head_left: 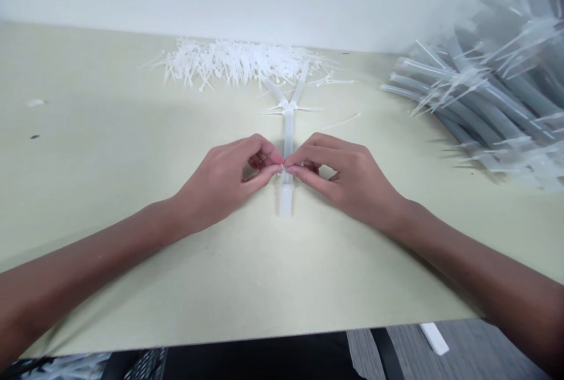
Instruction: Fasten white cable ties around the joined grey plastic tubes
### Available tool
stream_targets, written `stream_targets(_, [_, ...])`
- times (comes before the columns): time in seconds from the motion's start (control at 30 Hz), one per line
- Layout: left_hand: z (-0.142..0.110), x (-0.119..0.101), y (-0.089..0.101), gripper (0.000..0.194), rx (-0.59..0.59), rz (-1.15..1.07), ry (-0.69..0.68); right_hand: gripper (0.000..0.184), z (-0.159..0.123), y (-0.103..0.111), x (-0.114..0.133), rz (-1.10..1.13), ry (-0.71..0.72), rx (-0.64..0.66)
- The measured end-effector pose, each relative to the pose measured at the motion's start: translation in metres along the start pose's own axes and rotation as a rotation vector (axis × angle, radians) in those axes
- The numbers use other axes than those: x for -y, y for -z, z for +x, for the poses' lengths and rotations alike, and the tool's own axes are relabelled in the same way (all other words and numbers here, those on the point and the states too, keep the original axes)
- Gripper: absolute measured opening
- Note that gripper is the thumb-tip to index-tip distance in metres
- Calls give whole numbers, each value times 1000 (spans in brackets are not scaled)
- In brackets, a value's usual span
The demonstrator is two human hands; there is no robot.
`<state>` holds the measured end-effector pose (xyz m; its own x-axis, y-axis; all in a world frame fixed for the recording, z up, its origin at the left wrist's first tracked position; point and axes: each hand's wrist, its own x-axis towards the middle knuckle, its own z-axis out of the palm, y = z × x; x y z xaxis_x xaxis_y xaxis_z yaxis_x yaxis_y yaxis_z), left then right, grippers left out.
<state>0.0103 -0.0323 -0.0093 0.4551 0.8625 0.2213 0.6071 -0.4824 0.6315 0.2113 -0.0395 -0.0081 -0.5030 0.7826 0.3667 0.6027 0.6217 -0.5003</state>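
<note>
A translucent Y-shaped plastic tube piece (288, 127) lies in front of me, its two short arms pointing away and its stem toward me. Cable ties (276, 111) are fastened around the tubes near the fork, their tails sticking out sideways. A wider clear end (286, 201) forms the near part of the stem. Over the stem, my left hand (233, 171) and my right hand (337, 174) meet with thumb and forefinger pinched. Between the fingertips a small white bit of a cable tie (281, 169) shows; most of it is hidden.
A heap of loose white cable ties (238, 61) lies along the wall, with a single tie (342, 121) nearer me. To the right, tied tube assemblies (484, 92) are stacked. The table's front edge (247, 338) runs just before my lap.
</note>
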Motion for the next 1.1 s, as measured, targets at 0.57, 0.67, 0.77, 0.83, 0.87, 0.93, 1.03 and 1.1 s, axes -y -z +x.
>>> stream_targets(0.57, [1,0,0,19,6,-10,74,11,0,-4,3,23,-76,-43])
stream_targets(0.67, [1,1,0,19,14,13,58,11,0,-4,4,21,-71,-32])
stream_targets(0.77, [1,1,0,17,18,23,47,13,1,-4,3,29,-70,-24])
stream_targets(0.83, [1,1,0,16,22,29,43,15,1,-4,2,42,-76,-22])
stream_targets(0.87, [1,1,0,16,23,32,42,16,1,-5,2,47,-79,-22])
stream_targets(0.93, [1,0,0,16,26,41,41,16,1,-5,2,55,-85,-21])
stream_targets(1.03, [1,0,0,16,23,51,36,15,1,-5,3,62,-84,-20])
stream_targets(1.1, [1,0,0,16,25,54,29,14,1,-5,3,66,-80,-19])
